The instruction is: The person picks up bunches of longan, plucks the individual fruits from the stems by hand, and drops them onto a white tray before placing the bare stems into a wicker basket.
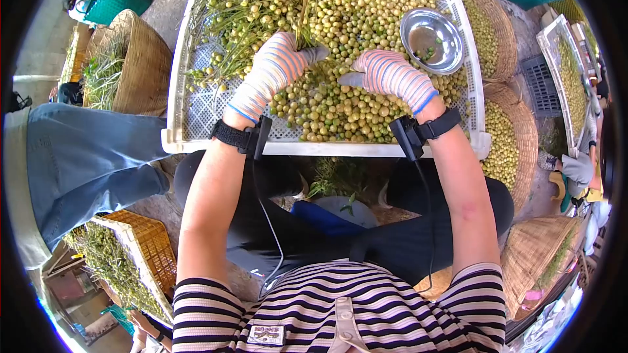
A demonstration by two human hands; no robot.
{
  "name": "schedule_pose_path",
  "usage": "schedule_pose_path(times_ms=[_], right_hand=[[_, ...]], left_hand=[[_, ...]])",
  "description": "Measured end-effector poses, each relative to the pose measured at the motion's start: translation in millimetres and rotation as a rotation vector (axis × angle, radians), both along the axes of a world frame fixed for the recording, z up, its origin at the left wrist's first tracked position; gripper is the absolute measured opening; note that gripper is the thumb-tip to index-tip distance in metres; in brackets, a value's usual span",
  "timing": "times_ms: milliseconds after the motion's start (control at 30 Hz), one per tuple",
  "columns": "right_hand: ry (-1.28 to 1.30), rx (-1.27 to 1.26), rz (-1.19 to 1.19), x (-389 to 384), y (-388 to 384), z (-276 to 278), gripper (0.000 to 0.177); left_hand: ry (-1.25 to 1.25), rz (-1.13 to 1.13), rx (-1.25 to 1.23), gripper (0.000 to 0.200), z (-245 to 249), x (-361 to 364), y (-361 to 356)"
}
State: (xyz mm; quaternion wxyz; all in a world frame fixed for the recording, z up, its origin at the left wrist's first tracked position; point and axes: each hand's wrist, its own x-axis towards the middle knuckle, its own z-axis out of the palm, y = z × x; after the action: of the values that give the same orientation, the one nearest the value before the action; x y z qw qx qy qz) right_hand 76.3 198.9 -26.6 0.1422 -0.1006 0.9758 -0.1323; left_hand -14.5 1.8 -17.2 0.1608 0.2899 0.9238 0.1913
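My left hand [278, 72], in a striped glove with grey fingertips, is closed round a bunch of thin fruit stems [307, 3] over the tray. To its right my right hand [391, 78], gloved the same way, has its fingers curled together just above the fruit; what they hold, if anything, is hidden. Small round yellow-green fruits [347, 114] lie loose in the white mesh tray [196, 132]. Uncut leafless sprigs with fruit [229, 39] are heaped at the tray's left and far side. A shiny metal bowl [432, 42] with a few green bits sits on the fruit at the right.
Wicker baskets of fruit [500, 134] stand close along the tray's right side. At the left are a tall wicker basket [140, 68] and a person's jeans-clad leg [98, 163]. A yellow crate [147, 238] with sprigs stands lower left. Cables run from both wristbands.
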Motion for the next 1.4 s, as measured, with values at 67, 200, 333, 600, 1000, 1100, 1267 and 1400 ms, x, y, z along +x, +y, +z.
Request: schedule_pose_path(times_ms=[67, 200, 333, 600, 1000, 1100, 1267, 1400], right_hand=[[-0.117, 0.028, -0.072, -1.4, 0.1, 4.5, 0.039], [0.101, -0.396, -0.028, -2.8, 13.5, -38.7, 0.044], [-0.257, 0.101, -0.192, -6.7, 7.9, 14.5, 0.05], [-0.235, -1.24, 0.034, -9.5, -16.5, 1.1, 0.059], [-0.088, -0.515, 0.07, -14.9, -11.5, -11.5, 0.045], [-0.096, -0.311, 0.0, -17.2, -13.8, -11.8, 0.044], [-0.11, -0.093, 0.052, -17.9, -5.5, -31.6, 0.044], [-0.219, -0.367, -0.028, -10.8, -2.4, -8.1, 0.05]], left_hand=[[0.497, -0.184, -0.039, 0.057, -25.3, -5.0, -3.9], [0.091, -0.01, 0.045, 0.048, 4.4, -5.2, -11.2], [0.942, -0.57, 0.034, 0.047, -36.6, -26.5, -33.3], [1.363, -0.649, -0.458, 0.024, -0.9, -4.9, -25.2], [0.989, -0.533, -0.651, 0.041, -2.3, 13.1, -7.1], [0.901, -0.461, -0.421, 0.024, -1.3, 13.5, -6.7], [0.58, -0.276, -0.134, 0.025, -18.4, 4.8, -8.1], [-0.01, -0.068, 0.533, 0.02, -22.3, 2.4, -10.8]])
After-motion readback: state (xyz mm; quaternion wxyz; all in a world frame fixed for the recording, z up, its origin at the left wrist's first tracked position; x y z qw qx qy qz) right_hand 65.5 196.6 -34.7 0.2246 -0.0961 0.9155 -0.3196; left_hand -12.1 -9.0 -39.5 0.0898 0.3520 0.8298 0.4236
